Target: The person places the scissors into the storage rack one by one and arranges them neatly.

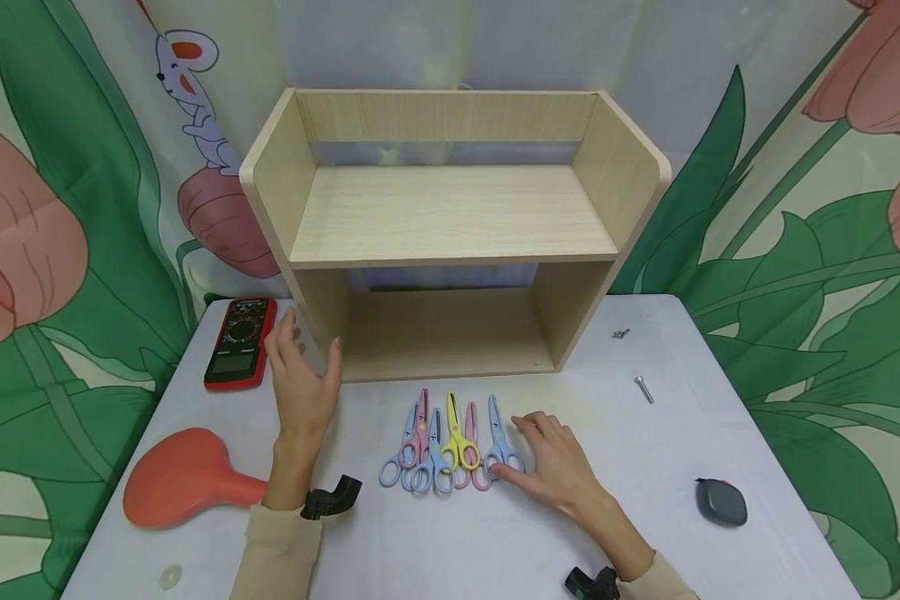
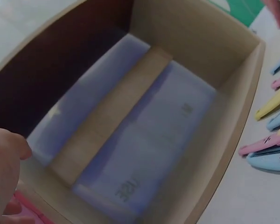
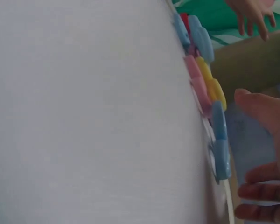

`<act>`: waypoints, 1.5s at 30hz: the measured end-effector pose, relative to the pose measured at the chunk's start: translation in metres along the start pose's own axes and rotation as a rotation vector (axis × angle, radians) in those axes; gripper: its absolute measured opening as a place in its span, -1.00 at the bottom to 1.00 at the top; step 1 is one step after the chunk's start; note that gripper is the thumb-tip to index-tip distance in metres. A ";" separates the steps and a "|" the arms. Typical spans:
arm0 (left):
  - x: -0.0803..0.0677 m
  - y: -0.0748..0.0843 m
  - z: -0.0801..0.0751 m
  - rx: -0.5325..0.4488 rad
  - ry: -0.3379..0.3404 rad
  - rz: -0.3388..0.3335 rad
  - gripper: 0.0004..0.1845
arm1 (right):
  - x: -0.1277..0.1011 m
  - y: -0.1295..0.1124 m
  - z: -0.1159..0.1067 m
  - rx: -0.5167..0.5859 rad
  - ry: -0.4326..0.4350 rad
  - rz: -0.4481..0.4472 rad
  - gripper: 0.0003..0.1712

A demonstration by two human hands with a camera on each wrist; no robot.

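Fingers (image 1: 534,427) of the right hand (image 1: 558,462) lie relaxed, just beside the rightmost blue scissors (image 1: 501,442).

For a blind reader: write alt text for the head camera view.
A person's right hand rests on a white table, fingertips at the rightmost of several pastel scissors, while the left hand is raised, open, by a wooden two-tier shelf. A red multimeter lies to the left.

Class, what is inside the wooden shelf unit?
Both levels of the shelf unit show bare wood, nothing stored. The lower compartment's far left corner is hidden behind the left hand.
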State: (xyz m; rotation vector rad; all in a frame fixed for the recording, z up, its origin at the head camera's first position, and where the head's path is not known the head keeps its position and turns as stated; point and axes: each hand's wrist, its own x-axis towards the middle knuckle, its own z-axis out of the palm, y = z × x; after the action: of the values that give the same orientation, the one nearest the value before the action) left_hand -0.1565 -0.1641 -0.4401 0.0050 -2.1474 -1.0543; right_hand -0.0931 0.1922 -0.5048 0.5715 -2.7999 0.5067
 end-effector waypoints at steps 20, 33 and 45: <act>0.005 -0.021 0.008 -0.017 0.006 -0.061 -0.57 | -0.008 -0.014 0.014 -0.095 0.039 -0.012 -0.32; 0.003 -0.025 0.009 0.003 0.012 -0.045 -0.59 | 0.032 -0.026 -0.022 0.159 0.234 -0.266 -0.34; 0.004 -0.026 0.008 0.012 0.019 -0.048 -0.62 | 0.116 -0.095 -0.097 0.105 0.468 -0.531 -0.30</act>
State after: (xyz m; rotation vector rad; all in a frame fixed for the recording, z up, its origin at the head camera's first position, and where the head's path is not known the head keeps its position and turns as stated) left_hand -0.1721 -0.1772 -0.4591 0.0725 -2.1465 -1.0649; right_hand -0.1417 0.1086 -0.3550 1.0245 -2.0817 0.5789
